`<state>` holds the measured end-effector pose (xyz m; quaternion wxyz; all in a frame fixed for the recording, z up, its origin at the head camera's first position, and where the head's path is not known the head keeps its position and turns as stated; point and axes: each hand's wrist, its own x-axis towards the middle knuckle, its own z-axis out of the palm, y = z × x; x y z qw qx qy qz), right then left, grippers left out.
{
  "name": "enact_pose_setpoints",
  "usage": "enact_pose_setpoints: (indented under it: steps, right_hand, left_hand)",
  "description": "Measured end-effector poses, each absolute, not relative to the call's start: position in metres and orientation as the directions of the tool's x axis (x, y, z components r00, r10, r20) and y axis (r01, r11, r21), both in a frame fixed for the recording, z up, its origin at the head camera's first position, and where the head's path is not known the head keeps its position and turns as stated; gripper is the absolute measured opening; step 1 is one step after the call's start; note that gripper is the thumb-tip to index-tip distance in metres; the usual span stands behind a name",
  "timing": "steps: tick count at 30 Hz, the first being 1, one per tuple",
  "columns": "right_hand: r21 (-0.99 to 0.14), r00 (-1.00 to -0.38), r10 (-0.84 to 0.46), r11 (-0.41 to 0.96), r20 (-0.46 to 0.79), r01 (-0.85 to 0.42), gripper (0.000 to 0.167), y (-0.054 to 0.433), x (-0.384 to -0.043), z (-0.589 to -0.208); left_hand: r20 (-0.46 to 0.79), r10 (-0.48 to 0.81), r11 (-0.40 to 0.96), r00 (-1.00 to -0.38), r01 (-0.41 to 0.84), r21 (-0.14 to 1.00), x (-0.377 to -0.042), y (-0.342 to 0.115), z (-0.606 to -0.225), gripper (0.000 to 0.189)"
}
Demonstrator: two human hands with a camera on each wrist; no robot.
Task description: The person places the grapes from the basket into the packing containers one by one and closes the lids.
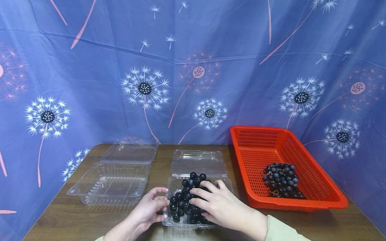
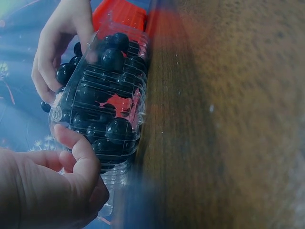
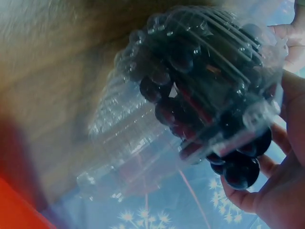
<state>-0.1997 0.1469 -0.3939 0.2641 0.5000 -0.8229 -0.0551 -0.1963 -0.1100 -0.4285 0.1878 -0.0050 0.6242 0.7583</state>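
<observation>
Item 1: mid. clamshell, clear plastic, ribbed, qty 1. Sits on wood-look table, centre. Lid open, laid back twd. backdrop. Contents: bunch of dk. grapes, loosely heaped, some berries above rim on far side; others seen thru ribbed wall in both wrist views.

Item 2: L hand, at L side of item 1. Thumb & bent fingers grip rim nr. corner, per L wrist view.

Item 3: R hand, over R part of same bunch. Fingers spread & curved round berries, gripping bunch in the box; palm side partly hidden. Pale green sleeve at wrist.

Item 4: L clamshell, same clear type, on table L of item 1, well apart from basket. Base ribbed, table shows thru; its lid also open, lying back twd. backdrop.

Item 5: red basket, plastic, rect., slotted walls & floor, on table R of item 1. Contents: 2nd bunch, dk. grapes w/ a bit of stem showing, lying at near end, close to near wall.

Item 6: backdrop, blue cloth, wht. & pink dandelion print, hangs behind & both sides of table.
</observation>
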Motion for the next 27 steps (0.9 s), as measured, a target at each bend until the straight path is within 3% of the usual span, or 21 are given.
enact_pose_setpoints:
  steps: [9, 18, 27]
  right_hand:
    - [0.396, -0.397, -0.878, 0.476, 0.268, -0.785, 0.059, 0.151, -0.198, -0.377]
    - [0.444, -0.371, -0.896, 0.443, 0.243, -0.779, 0.059, 0.153, -0.202, -0.341]
    - [0.463, -0.383, -0.894, 0.448, 0.232, -0.765, 0.057, 0.153, -0.220, -0.308]
  left_hand:
    - [-0.240, 0.283, -0.151, -0.928, -0.290, 0.945, -0.196, -0.111, -0.429, 0.046]
    - [-0.240, 0.276, -0.142, -0.931, -0.287, 0.947, -0.198, -0.112, -0.432, 0.046]
    - [-0.247, 0.283, -0.147, -0.927, -0.296, 0.944, -0.197, -0.112, -0.432, 0.047]
